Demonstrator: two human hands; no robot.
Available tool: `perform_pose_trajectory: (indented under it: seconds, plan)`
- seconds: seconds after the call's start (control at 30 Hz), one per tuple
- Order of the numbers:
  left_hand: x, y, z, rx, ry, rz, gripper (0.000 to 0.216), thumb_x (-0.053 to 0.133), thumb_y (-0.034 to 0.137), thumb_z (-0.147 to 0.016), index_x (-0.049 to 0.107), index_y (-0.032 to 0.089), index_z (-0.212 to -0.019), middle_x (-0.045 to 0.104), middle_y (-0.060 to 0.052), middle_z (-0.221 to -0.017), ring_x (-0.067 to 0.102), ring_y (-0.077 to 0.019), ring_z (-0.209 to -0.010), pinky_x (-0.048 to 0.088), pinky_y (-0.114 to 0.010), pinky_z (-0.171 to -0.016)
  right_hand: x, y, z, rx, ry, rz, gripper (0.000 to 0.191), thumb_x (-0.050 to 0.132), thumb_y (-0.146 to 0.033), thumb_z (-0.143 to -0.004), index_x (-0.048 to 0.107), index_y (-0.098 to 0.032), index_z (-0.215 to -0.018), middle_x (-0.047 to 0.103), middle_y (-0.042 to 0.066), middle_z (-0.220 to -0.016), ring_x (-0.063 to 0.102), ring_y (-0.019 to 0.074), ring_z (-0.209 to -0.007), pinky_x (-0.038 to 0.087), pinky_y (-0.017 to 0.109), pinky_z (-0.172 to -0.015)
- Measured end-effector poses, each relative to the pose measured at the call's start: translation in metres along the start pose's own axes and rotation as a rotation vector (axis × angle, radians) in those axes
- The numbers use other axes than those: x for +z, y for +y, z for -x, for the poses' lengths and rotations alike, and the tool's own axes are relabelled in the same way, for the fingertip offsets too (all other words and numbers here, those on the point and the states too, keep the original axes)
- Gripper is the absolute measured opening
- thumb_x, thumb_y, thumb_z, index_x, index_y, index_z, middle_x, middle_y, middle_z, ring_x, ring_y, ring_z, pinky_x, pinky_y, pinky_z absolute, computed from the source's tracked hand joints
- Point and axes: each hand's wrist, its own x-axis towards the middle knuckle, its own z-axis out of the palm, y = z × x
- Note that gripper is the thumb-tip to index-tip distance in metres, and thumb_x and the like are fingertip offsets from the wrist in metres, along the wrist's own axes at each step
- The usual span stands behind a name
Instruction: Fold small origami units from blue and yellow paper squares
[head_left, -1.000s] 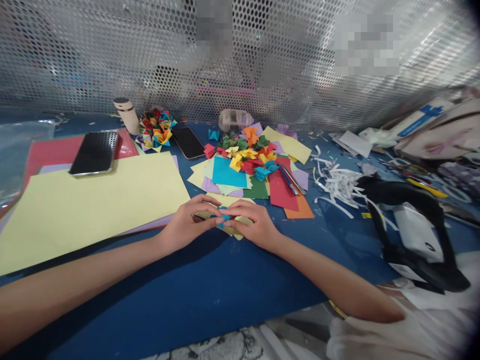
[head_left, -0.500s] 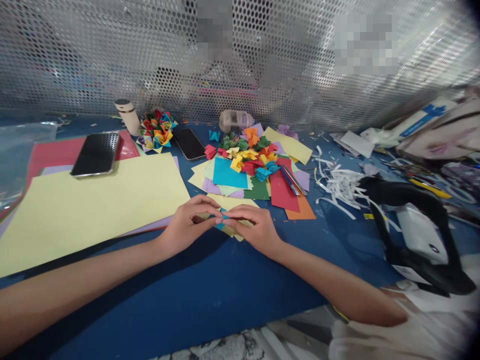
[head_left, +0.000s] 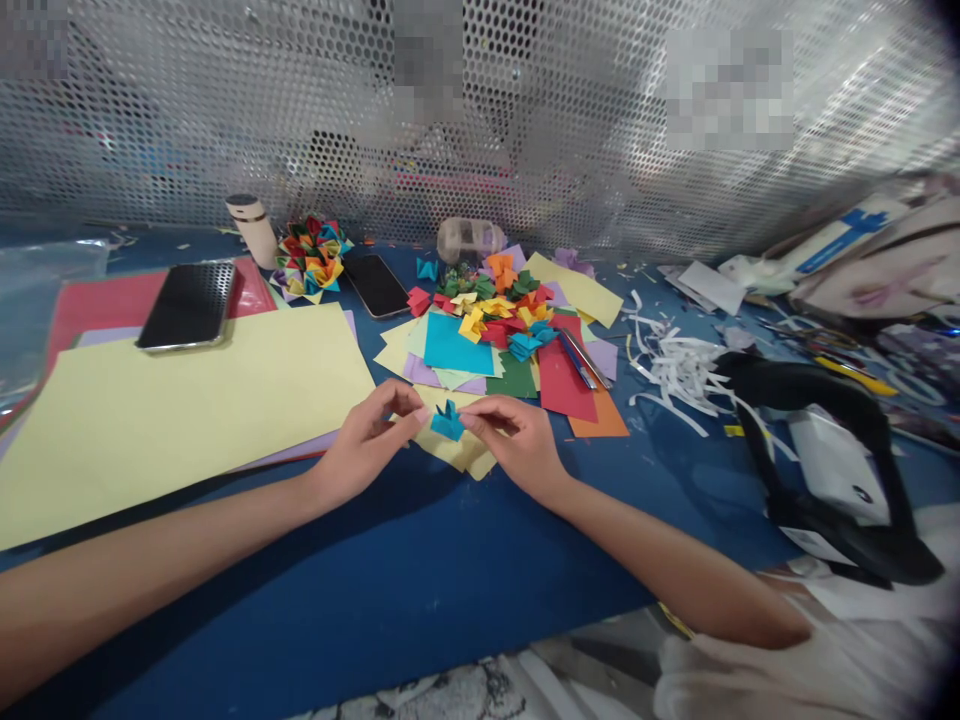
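Folded piece: a small blue folded paper piece [head_left: 448,421] is pinched between 2 hands, raised just above a pale yellow paper square [head_left: 466,452] on the blue table [head_left: 420,590].
Left hand: the left hand [head_left: 369,443] closes thumb and fingertips toward the piece's left edge; whether they actually touch it cannot be told.
Right hand: the right hand [head_left: 517,440] grasps the piece's right edge between thumb and forefinger, other fingers curled.
Piece against the grip: it sits between both sets of fingertips, its points standing upward, clear of the palms.
Behind the piece: a heap of folded paper units [head_left: 499,308] in many colours lies on loose coloured squares.
Left of the piece: a large yellow sheet [head_left: 172,400] covers the table, with a phone [head_left: 187,306] at its far edge.
Far left of the heap: a finished multicoloured paper ball [head_left: 311,258] sits beside a second phone [head_left: 377,285].
Right of the piece: white paper strips [head_left: 679,372] lie well apart.
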Motion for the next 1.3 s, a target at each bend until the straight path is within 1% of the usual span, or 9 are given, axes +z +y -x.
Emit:
perform_pose_trajectory:
  seconds: [0.1,0.2,0.3,0.37,0.63,0.73,0.9,1.07,1.3]
  plan:
    - [0.0,0.0,0.0,0.003,-0.04,-0.027,0.024,0.071,0.034,-0.081,0.059,0.019,-0.096,0.057,0.0,-0.085,0.056,-0.0124,-0.077,0.05,-0.021,-0.062,-0.003,0.002,-0.003,-0.067,0.001,0.059,0.006,0.07,-0.025,-0.083,0.074,-0.021,-0.082,0.075,0.003,-0.082,0.071,0.0159,-0.075,0.059,0.025,-0.067]
    - [0.0,-0.001,-0.001,-0.033,-0.05,-0.04,0.033,0.075,0.033,-0.076,0.063,0.019,-0.104,0.063,-0.001,-0.086,0.061,-0.013,-0.077,0.053,-0.022,-0.064,-0.003,0.001,-0.004,-0.176,-0.038,0.107,0.006,0.067,-0.022,-0.086,0.073,-0.022,-0.083,0.074,0.003,-0.083,0.07,0.0162,-0.08,0.057,0.028,-0.073]
    - [0.001,-0.001,-0.003,-0.071,-0.064,-0.044,0.026,0.074,0.034,-0.076,0.067,0.018,-0.096,0.067,-0.002,-0.085,0.064,-0.013,-0.074,0.054,-0.022,-0.065,-0.003,0.001,-0.004,-0.222,-0.07,0.134,0.008,0.064,-0.02,-0.088,0.071,-0.021,-0.084,0.074,0.004,-0.087,0.07,0.0165,-0.085,0.056,0.029,-0.077]
    - [0.001,-0.001,-0.003,-0.07,-0.074,-0.058,0.023,0.074,0.034,-0.076,0.068,0.018,-0.091,0.069,-0.002,-0.084,0.065,-0.0129,-0.072,0.055,-0.022,-0.066,-0.002,0.002,-0.003,-0.204,-0.075,0.156,0.008,0.064,-0.019,-0.088,0.07,-0.021,-0.085,0.074,0.004,-0.087,0.07,0.0163,-0.084,0.056,0.027,-0.074]
    - [0.002,0.002,0.0,0.06,-0.125,-0.265,0.011,0.067,0.027,-0.079,0.066,0.017,-0.084,0.066,-0.001,-0.081,0.065,-0.0128,-0.069,0.055,-0.023,-0.065,0.0,0.002,0.001,-0.225,-0.101,0.256,0.01,0.061,-0.022,-0.09,0.067,-0.02,-0.083,0.074,0.003,-0.084,0.069,0.0148,-0.078,0.054,0.024,-0.069]
    - [0.002,0.003,0.0,0.054,-0.132,-0.316,0.012,0.067,0.029,-0.079,0.067,0.017,-0.08,0.067,-0.002,-0.08,0.064,-0.0137,-0.07,0.055,-0.024,-0.065,0.0,0.0,0.001,-0.248,-0.08,0.286,0.011,0.06,-0.023,-0.091,0.066,-0.019,-0.083,0.074,0.003,-0.083,0.069,0.0145,-0.077,0.053,0.023,-0.068]
    - [0.001,-0.001,0.0,-0.046,-0.114,-0.169,0.017,0.071,0.033,-0.077,0.071,0.018,-0.086,0.074,-0.002,-0.08,0.07,-0.0164,-0.072,0.058,-0.026,-0.068,0.001,0.001,0.001,-0.326,-0.043,0.349,0.012,0.058,-0.025,-0.092,0.067,-0.021,-0.086,0.074,0.002,-0.082,0.071,0.0152,-0.078,0.055,0.024,-0.071]
    - [0.001,-0.008,-0.001,-0.064,-0.061,-0.105,0.022,0.071,0.033,-0.076,0.073,0.018,-0.092,0.077,-0.004,-0.087,0.073,-0.0204,-0.08,0.061,-0.031,-0.075,0.001,0.006,0.004,-0.449,-0.05,0.424,0.01,0.058,-0.024,-0.093,0.068,-0.023,-0.093,0.075,0.003,-0.089,0.072,0.0166,-0.084,0.057,0.027,-0.077]
    - [0.003,-0.003,0.001,-0.064,-0.096,-0.126,0.02,0.074,0.033,-0.074,0.073,0.017,-0.085,0.076,-0.003,-0.078,0.072,-0.0193,-0.072,0.059,-0.028,-0.068,0.002,0.002,0.005,-0.477,-0.032,0.415,0.009,0.058,-0.022,-0.093,0.067,-0.022,-0.093,0.076,0.004,-0.088,0.072,0.0162,-0.082,0.058,0.026,-0.075]
